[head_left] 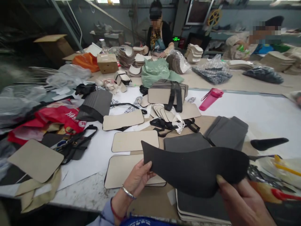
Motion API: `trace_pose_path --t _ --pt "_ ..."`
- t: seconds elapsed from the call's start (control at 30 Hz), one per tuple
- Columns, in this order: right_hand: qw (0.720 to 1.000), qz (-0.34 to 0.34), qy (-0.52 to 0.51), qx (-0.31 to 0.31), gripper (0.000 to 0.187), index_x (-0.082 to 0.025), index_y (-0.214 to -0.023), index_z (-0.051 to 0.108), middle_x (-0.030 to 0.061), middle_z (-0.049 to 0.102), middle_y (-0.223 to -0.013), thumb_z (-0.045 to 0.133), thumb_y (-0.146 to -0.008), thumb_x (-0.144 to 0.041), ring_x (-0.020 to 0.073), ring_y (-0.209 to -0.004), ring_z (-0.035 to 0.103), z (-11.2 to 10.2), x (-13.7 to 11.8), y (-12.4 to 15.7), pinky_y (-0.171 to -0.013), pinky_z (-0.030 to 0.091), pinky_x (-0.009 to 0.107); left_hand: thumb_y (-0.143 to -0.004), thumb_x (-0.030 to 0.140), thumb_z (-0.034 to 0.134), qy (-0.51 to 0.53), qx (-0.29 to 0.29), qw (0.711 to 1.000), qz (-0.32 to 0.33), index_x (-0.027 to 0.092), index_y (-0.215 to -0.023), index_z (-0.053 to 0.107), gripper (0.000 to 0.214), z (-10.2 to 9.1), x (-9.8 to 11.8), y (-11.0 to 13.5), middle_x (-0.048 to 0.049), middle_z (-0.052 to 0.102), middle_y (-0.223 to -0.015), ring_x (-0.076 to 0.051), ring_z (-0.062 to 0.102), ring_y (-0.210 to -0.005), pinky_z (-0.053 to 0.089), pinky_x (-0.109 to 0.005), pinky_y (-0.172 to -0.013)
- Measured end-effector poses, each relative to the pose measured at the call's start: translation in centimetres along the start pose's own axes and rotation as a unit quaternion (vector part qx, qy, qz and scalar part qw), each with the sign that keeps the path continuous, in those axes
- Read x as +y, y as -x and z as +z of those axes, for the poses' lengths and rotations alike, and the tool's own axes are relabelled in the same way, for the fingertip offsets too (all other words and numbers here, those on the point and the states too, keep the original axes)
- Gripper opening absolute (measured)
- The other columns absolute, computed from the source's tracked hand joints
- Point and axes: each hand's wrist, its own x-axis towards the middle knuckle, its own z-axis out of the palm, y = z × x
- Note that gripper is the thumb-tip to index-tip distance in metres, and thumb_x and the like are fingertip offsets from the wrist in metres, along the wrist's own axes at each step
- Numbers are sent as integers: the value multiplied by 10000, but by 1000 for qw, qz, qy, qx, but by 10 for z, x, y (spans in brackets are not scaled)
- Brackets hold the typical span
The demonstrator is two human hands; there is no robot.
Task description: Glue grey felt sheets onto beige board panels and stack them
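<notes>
A curved black sheet [188, 166], wide and rounded at its right end, is held up between my two hands above the table. My left hand [139, 175] pinches its narrow left end between thumb and fingers. At the lower right edge, my right hand [244, 197] grips it with the thumb on top and the fingers behind. Below the sheet lies a stack of dark panels with pale edges [199, 207]. Beige rounded panels [134, 141] lie beyond my left hand, and dark grey panels [227, 131] lie behind the sheet.
A pink bottle [211, 99] lies on the white paper. To the left are a red bag [58, 116] and a loose beige panel [35, 160]. A brush with a red handle [282, 194] is at the right. Across the table, a person [160, 34] sits behind a green bag [155, 70].
</notes>
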Motion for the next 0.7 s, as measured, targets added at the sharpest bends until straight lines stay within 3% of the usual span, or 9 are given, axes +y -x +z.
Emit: trace_pose_path --t 0.13,0.27,0.4,0.47,0.57,0.7 --pt "995 44 -26 -82 348 -195 -967 575 56 655 -834 470 -772 -463 205 -753 608 59 4 -25 -593 505 269 -628 429 711 -45 126 990 41 138 -910 630 414 -56 26 3 -51 651 -778 -107 532 -617 415 -229 -573" --pt "985 -5 60 -163 351 -181 -880 569 68 638 -817 401 -789 -476 198 -723 585 132 10 -56 -604 476 278 -634 512 633 -148 222 961 76 124 -900 614 471 -116 56 -7 -35 627 -727 -132 522 -617 415 -253 -565" --pt "951 -73 204 -219 300 -200 -833 590 44 634 -796 367 -814 -400 176 -726 564 192 15 -86 -662 418 263 -633 529 527 -375 298 872 101 172 -649 549 357 -162 86 -32 37 504 -550 -121 458 -559 375 -238 -544" --pt "938 -71 254 -223 254 -216 -821 592 28 628 -796 394 -809 -374 167 -719 554 211 16 -97 -642 387 252 -609 507 517 -438 324 833 97 192 -534 467 328 -177 96 -47 54 428 -486 -111 407 -521 338 -230 -523" --pt "925 -45 305 -224 225 -222 -722 557 12 598 -712 429 -800 -388 161 -657 529 228 19 -106 -557 321 247 -609 451 512 -469 337 813 69 202 -472 423 297 -191 100 -64 55 391 -443 -116 384 -502 300 -233 -507" --pt "904 -20 361 -229 233 -215 -696 514 22 582 -711 422 -821 -389 165 -654 529 238 24 -110 -523 269 252 -657 406 473 -510 347 786 41 212 -466 456 273 -195 96 -74 43 423 -431 -133 412 -502 284 -239 -511"
